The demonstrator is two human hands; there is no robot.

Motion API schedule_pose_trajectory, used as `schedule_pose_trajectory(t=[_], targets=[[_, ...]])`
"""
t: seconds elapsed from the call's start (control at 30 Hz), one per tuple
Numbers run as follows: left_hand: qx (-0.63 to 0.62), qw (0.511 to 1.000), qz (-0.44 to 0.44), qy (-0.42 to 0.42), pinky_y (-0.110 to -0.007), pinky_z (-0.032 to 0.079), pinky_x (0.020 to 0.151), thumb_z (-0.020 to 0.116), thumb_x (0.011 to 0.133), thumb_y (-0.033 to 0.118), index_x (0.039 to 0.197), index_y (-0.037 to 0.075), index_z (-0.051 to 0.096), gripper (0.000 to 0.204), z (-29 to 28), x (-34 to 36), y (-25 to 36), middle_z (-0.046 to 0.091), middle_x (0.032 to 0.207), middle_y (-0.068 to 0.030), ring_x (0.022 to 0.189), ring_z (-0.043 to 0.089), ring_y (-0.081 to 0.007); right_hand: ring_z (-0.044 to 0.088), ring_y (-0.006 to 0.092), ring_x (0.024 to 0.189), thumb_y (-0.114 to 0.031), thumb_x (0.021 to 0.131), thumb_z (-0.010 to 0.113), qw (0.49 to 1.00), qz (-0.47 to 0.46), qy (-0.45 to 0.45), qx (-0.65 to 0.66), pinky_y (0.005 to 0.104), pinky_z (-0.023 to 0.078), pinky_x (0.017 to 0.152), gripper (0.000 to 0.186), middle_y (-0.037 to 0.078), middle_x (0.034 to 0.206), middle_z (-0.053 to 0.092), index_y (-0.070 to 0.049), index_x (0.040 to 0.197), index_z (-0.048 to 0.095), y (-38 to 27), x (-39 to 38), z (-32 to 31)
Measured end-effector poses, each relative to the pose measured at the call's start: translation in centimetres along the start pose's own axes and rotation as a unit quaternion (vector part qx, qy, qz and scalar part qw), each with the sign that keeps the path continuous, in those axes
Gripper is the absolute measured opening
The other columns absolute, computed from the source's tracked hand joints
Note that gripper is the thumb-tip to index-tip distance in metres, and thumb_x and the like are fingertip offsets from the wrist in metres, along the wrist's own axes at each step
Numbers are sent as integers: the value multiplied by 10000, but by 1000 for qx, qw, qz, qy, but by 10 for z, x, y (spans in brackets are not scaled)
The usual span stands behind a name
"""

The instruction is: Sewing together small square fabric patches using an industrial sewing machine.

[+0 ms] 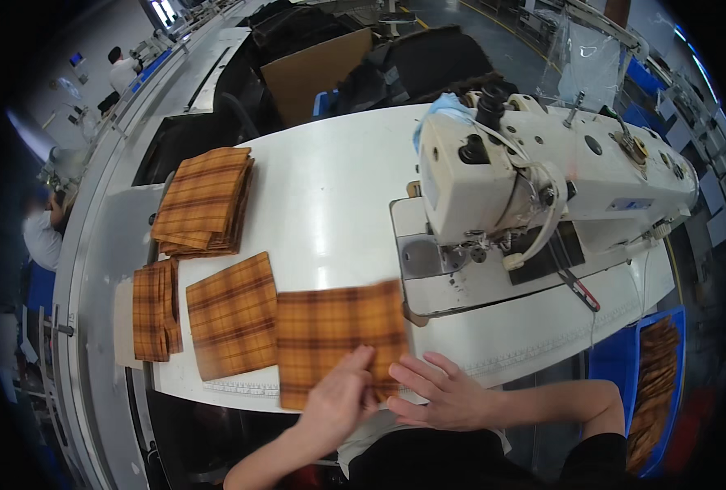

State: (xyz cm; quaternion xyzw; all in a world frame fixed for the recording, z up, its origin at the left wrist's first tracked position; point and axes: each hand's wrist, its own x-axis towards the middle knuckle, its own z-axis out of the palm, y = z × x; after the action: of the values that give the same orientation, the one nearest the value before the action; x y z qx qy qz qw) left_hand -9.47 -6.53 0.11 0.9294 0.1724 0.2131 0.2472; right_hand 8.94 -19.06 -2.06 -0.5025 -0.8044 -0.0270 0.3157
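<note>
An orange-and-brown plaid fabric square (322,322) lies at the table's front edge, slightly blurred. My left hand (342,396) is on its lower part, fingers bent and closed on the cloth. My right hand (440,396) touches its lower right corner with fingers spread. Just left lies another plaid square (230,314), beside a narrower stack of plaid pieces (154,310). A taller plaid stack (199,200) sits at the back left. The white sewing machine (477,188) stands to the right, with a red-and-black tool (579,294) on its near side.
A blue bin (608,367) of folded plaid pieces stands below the table's right end. Dark cloth heaps (416,57) and cardboard (314,69) lie beyond the white table (322,188). Two co-workers (40,233) (122,73) are at stations along the left.
</note>
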Motion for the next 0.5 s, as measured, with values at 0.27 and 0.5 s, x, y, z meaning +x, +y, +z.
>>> schedule_pose_trajectory(t=[0.27, 0.5], targets=[[205, 952, 102, -202, -437, 404, 1088, 664, 827, 160, 1328, -36, 523, 557, -3, -23, 18, 513, 1400, -182, 1323, 480, -328, 508, 270, 1303, -64, 864, 535, 991, 68, -95, -67, 403, 380, 1125, 450, 155, 1363, 555, 45, 1300, 552, 1, -54, -28], [-50, 983, -173, -38, -290, 513, 651, 651, 794, -79, 1092, -22, 663, 304, -30, -18, -18, 686, 831, -148, 732, 666, -235, 601, 196, 790, -51, 818, 679, 955, 273, 47, 109, 311, 462, 725, 478, 72, 904, 634, 12, 1281, 575, 19, -25, -32]])
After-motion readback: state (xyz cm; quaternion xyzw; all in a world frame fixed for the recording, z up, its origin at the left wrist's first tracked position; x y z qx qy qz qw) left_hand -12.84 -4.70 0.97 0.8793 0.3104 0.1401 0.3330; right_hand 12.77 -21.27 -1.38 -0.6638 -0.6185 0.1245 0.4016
